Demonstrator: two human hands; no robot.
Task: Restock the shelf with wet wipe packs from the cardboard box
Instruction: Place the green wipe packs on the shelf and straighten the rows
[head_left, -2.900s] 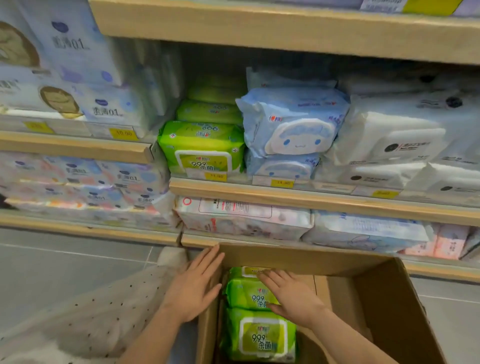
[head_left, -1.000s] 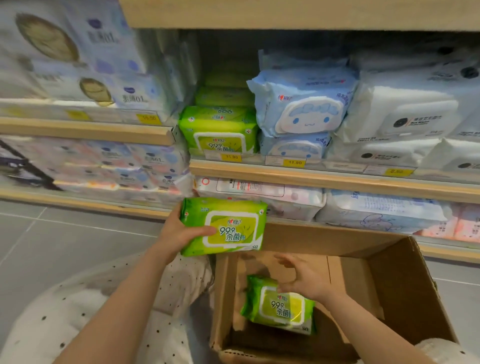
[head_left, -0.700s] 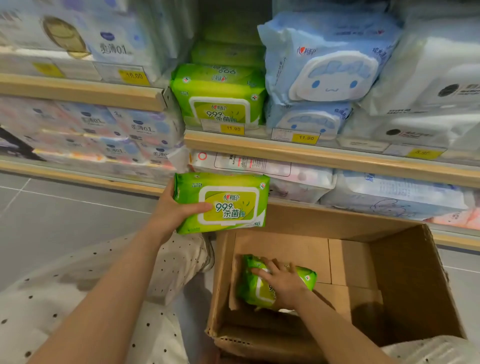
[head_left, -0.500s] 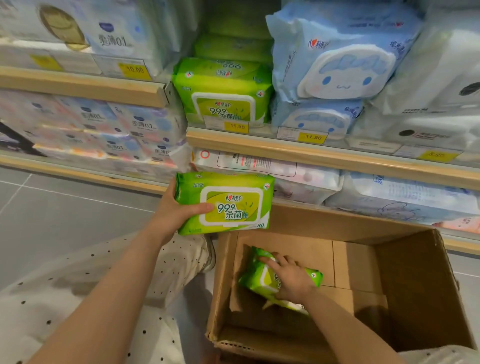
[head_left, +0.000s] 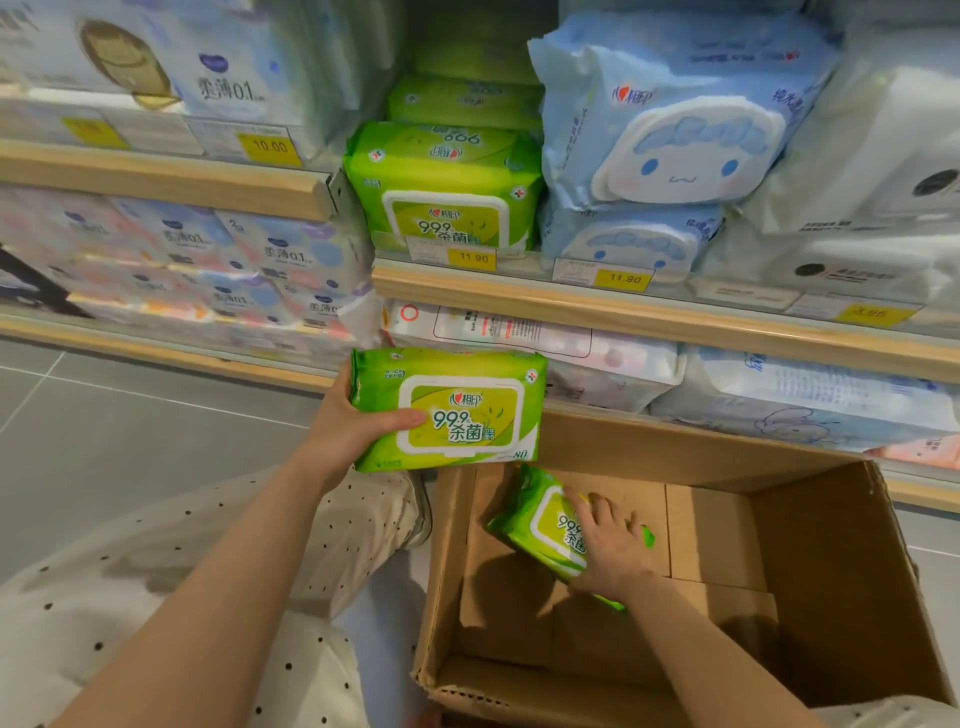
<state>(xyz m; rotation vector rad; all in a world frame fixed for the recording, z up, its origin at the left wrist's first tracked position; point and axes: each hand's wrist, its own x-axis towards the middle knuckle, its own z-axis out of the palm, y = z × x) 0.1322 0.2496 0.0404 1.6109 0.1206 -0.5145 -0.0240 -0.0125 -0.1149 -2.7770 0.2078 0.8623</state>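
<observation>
Tissue bundles (head_left: 249, 93) fill the far-left shelves, and below them we see a dotted garment (head_left: 260, 561) over the person's lap. Our left hand (head_left: 348, 431) is clamped on the left end of a green pack (head_left: 452, 410), thumb across its face, holding it in the air just above the box's near-left corner and below the shelf (head_left: 623, 312). Straight above, more green packs (head_left: 447, 187) sit stacked on that shelf behind an 11.90 tag (head_left: 472, 258). Further right, the open box (head_left: 831, 597) stands on the floor; inside it our right hand (head_left: 608, 551) closes over a second pack (head_left: 540, 530), which is tilted off the bottom. Blue packs (head_left: 670, 135) and white packs (head_left: 883, 156) occupy the shelf's right side.
</observation>
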